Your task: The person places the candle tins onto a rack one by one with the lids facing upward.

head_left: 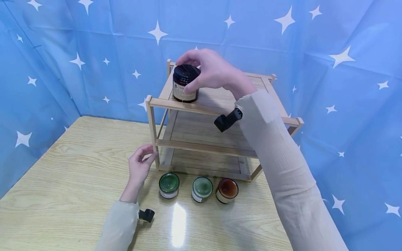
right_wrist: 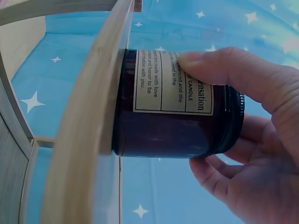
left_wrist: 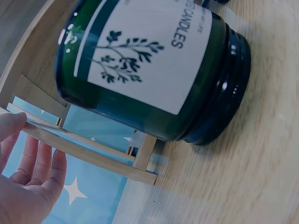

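Observation:
My right hand (head_left: 211, 71) grips a dark brown candle jar (head_left: 185, 91) with a black lid and cream label. The jar is upright at the left front corner of the wooden rack's (head_left: 194, 106) top shelf. In the right wrist view, the thumb presses the candle jar's label (right_wrist: 174, 88), with fingers on the far side. My left hand (head_left: 140, 164) holds the rack's left front post (left_wrist: 88, 151) between thumb and fingers. Near it, a green candle jar (head_left: 169, 184) stands on the table, its dark lid end down in the left wrist view.
Right of the green jar stand a pale green jar (head_left: 202, 188) and a reddish-brown jar (head_left: 227, 190), in front of the rack. The rack has a middle shelf (head_left: 207, 130) and a bottom shelf (head_left: 204, 162). A blue star-patterned cloth (head_left: 125, 45) hangs behind the wooden table (head_left: 69, 181).

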Tool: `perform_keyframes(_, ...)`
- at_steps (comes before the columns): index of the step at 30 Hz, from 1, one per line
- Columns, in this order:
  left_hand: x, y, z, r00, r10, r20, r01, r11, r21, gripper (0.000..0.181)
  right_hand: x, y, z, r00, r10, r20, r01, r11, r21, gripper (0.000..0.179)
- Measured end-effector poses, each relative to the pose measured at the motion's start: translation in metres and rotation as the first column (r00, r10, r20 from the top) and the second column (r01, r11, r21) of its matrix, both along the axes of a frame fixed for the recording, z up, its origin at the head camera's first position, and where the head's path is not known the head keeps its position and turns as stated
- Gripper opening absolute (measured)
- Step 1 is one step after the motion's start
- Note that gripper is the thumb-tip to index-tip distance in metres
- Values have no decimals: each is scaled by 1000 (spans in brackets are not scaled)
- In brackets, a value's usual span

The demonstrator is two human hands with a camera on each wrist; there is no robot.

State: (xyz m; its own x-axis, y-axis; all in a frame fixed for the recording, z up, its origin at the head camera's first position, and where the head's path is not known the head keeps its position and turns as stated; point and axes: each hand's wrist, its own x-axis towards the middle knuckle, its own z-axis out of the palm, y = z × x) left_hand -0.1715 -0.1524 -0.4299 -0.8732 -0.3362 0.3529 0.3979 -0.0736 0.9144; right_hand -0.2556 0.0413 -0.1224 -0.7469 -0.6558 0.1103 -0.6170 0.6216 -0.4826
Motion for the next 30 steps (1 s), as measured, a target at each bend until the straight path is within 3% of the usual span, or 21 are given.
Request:
perform_keyframes(7,0,1,1,1000,-1,1,1,1000,-6,25,-3,2,-3,998,22,55,-19,998,-59,64)
perform_keyframes(15,-1,0,2,1000,-10,9,10,1000,-3,25,-6,5,-8,988,2,151,25,984,-179,68)
perform_keyframes(24,0,0,2,1000,-8,18,8,1000,0,24,-6,6,-12,986,24,166,16,973,-232,69)
perform_keyframes(30,1,0,1,1000,-5,16,5,1000,4,24,-3,12,-17,984,44,174,14,948,-319,79)
